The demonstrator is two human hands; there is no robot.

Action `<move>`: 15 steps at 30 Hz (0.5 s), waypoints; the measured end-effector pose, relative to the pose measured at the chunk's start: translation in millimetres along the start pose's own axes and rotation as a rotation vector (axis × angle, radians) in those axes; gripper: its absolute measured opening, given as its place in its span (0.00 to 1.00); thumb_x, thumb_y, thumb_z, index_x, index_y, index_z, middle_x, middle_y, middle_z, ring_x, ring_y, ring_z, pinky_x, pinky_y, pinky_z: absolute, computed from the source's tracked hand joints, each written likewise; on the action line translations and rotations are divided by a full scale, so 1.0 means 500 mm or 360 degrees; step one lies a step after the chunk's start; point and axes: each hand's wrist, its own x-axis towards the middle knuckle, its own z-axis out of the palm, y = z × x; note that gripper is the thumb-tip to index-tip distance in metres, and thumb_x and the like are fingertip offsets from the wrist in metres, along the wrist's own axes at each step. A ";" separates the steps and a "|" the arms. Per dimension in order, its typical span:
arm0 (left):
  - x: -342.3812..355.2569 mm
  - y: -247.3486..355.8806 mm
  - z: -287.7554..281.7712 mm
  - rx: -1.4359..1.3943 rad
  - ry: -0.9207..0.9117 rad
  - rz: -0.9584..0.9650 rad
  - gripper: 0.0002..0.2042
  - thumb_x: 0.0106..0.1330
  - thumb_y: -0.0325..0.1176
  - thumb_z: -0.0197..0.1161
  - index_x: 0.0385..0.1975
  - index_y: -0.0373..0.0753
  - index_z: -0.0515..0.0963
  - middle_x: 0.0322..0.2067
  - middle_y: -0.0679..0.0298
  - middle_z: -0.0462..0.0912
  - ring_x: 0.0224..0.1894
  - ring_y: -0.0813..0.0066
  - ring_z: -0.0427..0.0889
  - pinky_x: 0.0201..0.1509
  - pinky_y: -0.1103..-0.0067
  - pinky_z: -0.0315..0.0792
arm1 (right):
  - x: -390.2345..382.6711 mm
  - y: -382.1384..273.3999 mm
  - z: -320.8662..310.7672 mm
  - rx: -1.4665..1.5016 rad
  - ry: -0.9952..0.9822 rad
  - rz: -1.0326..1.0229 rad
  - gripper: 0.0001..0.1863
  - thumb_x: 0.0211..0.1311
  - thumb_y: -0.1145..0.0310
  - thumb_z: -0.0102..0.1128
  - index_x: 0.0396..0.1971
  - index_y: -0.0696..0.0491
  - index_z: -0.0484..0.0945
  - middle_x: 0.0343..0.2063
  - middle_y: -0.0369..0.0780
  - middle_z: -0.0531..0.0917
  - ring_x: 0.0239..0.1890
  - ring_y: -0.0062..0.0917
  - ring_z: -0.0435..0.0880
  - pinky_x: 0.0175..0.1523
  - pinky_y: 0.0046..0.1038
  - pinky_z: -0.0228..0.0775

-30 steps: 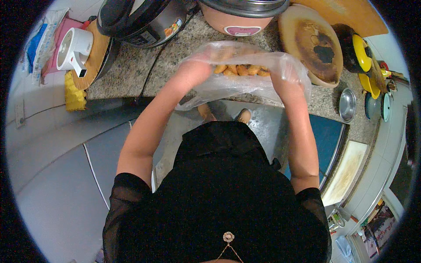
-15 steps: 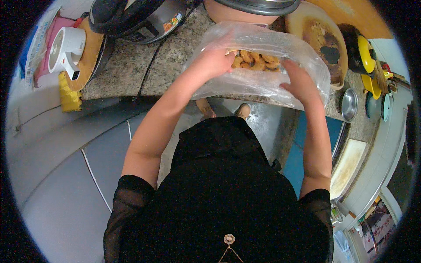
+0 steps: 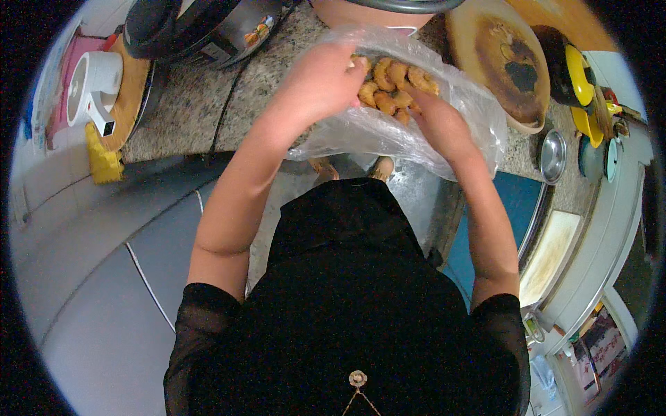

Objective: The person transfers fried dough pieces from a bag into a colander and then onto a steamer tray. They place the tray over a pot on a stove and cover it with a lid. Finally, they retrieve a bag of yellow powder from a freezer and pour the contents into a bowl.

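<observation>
Apparently touching with right hand (image 3: 444, 125) fried pieces (image 3: 386, 102) toward left hand (image 3: 322, 76), in plastic bag (image 3: 381, 139) over front edge of counter (image 3: 180, 111), yet cannot tell fingers' closure.

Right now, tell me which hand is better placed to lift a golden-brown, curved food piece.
The right hand, probably: its fingers extend over the golden-brown, curved food pieces in the clear plastic bag. The left hand is at their left edge; its hold is unclear.

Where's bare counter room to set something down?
Bare granite lies left of the plastic bag, between the wooden board and the black cord, in front of the dark cooker. Right of the bag is crowded: stained round slab, steel bowl, yellow lid.
</observation>
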 end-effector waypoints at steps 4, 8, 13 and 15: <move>-0.013 0.013 -0.022 -0.0112 0.0124 0.0014 0.17 0.66 0.32 0.49 0.51 0.30 0.69 0.34 0.46 0.81 0.22 0.63 0.84 0.36 0.69 0.76 | 0.095 -0.066 0.042 0.0058 0.0366 -0.0420 0.27 0.50 0.74 0.61 0.55 0.50 0.71 0.54 0.46 0.73 0.53 0.44 0.73 0.58 0.37 0.66; -0.006 0.001 -0.020 -0.0198 0.0221 0.0042 0.18 0.66 0.31 0.49 0.54 0.30 0.67 0.38 0.45 0.80 0.23 0.62 0.84 0.36 0.69 0.76 | 0.184 -0.081 0.109 -0.0240 0.0463 -0.0400 0.28 0.44 0.73 0.65 0.51 0.48 0.74 0.53 0.45 0.73 0.53 0.45 0.71 0.58 0.39 0.65; -0.018 0.002 -0.018 -0.0171 0.0251 -0.0085 0.20 0.66 0.29 0.49 0.57 0.30 0.65 0.42 0.44 0.79 0.21 0.62 0.84 0.39 0.69 0.76 | 0.176 -0.076 0.118 -0.0088 0.0213 -0.0376 0.27 0.37 0.72 0.70 0.45 0.49 0.76 0.46 0.45 0.75 0.51 0.43 0.73 0.55 0.40 0.67; -0.024 0.002 -0.015 -0.0036 0.0279 0.0014 0.22 0.67 0.30 0.50 0.61 0.34 0.61 0.44 0.44 0.78 0.23 0.67 0.84 0.37 0.71 0.75 | 0.152 -0.031 0.123 0.0101 0.0289 -0.0366 0.26 0.36 0.72 0.71 0.42 0.50 0.76 0.45 0.46 0.75 0.49 0.43 0.74 0.54 0.40 0.68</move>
